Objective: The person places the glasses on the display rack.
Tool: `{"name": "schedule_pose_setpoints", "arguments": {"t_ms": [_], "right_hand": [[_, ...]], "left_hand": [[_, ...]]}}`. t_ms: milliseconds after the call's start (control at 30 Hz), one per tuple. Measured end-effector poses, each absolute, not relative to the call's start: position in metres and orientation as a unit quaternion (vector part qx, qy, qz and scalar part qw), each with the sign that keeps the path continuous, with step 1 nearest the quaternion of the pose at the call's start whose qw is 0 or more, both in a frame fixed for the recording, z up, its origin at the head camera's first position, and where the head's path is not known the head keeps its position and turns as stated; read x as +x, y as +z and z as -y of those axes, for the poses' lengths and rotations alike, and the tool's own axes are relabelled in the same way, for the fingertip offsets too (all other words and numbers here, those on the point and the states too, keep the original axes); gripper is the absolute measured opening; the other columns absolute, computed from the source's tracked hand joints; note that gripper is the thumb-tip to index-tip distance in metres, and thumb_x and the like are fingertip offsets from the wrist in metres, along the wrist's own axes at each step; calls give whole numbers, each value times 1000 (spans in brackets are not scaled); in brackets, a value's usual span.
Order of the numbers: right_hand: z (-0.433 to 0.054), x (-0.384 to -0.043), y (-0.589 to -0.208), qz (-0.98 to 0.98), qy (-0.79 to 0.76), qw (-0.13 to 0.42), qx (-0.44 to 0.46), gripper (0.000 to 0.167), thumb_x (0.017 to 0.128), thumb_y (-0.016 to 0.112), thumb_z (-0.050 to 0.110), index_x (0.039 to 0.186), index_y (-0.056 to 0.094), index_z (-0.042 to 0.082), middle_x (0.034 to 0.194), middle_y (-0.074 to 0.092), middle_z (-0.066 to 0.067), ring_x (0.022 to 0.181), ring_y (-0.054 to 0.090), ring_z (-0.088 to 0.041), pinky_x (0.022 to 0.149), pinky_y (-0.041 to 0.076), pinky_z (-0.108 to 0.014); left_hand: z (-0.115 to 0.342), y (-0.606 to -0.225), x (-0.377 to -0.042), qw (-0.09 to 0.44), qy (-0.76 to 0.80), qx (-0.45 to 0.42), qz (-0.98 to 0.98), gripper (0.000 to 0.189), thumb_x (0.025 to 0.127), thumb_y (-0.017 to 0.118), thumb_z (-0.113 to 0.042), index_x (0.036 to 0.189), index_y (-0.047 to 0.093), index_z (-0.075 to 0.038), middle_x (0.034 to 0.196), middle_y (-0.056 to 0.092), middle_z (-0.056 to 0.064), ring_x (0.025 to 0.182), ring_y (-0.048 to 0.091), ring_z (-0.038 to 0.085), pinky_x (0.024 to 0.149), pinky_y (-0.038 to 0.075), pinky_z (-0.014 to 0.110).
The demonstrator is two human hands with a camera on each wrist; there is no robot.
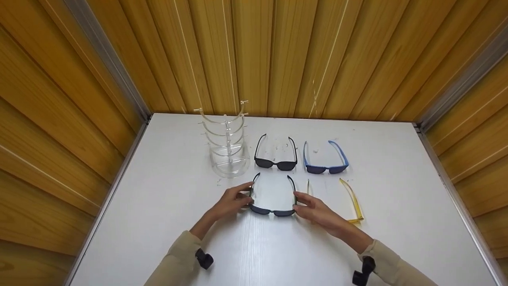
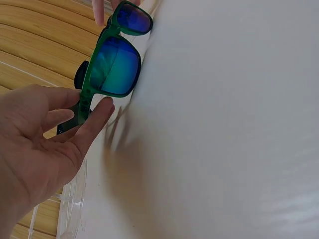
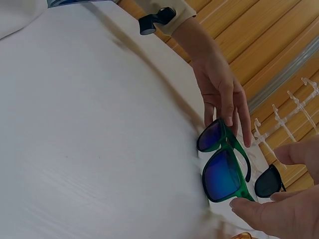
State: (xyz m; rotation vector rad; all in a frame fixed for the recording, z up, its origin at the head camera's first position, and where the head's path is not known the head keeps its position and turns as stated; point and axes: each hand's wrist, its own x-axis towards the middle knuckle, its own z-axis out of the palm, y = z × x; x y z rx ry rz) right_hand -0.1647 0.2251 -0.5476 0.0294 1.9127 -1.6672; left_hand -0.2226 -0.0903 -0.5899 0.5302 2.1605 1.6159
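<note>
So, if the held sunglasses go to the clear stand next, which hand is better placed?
Probably the left hand: it holds the green sunglasses at the side nearer the clear stand; the right hand is farther.

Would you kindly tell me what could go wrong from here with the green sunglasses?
The left hand and right hand hold opposite sides of the green sunglasses, so an uneven pull might twist the frame. The right hand is also close to the yellow glasses and might knock them. Finally, the arm tips point toward the black sunglasses just beyond, so pushing forward could scratch those lenses.
</note>
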Motion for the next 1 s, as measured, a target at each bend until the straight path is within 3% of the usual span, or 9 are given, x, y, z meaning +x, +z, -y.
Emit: {"name": "schedule_pose_setpoints", "arguments": {"t_ms": [100,333,567,767,867,1000], "right_hand": [[-226,-165,-548,-722,-624,298,12,75,103,60,29,161,22,1,169,17,-25,155,25,-40,125,30,-54],[-229,-164,-545,-694,-650,309,21,77,102,63,29,160,22,-1,168,18,-24,147,43,-32,123,38,-44],[-232,-161,-540,-665,-677,314,6,74,104,60,27,160,22,-4,167,22,-25,146,45,-33,121,41,-39],[-233,-162,-540,-650,-700,296,-5,66,104,59,19,157,29,-7,158,42,-22,132,60,-20,114,48,-33],[-231,-163,-541,-641,-711,291,-9,62,103,59,14,154,33,-10,144,58,-11,125,63,-13,111,50,-30],[-228,-165,-540,-632,-719,288,-10,59,101,62,13,150,39,-10,132,65,-2,120,65,-9,108,52,-26]], "left_hand": [[91,-587,-221,211,596,186,-752,57,98,58,0,152,41,4,146,51,34,113,69,39,94,62,38],[99,-582,-218,243,632,194,-710,61,100,57,-1,155,33,7,150,43,35,118,66,41,96,61,37],[106,-577,-214,254,645,194,-694,61,100,58,-1,155,32,7,151,41,35,118,68,39,94,62,36],[111,-572,-209,253,660,185,-683,61,100,55,2,155,30,8,151,40,37,117,69,36,95,61,37],[113,-571,-207,255,662,172,-683,61,99,55,3,156,31,6,152,40,36,117,69,33,95,61,36],[116,-570,-204,245,668,161,-684,61,100,57,1,156,32,5,151,41,36,115,71,30,94,62,35]]}}
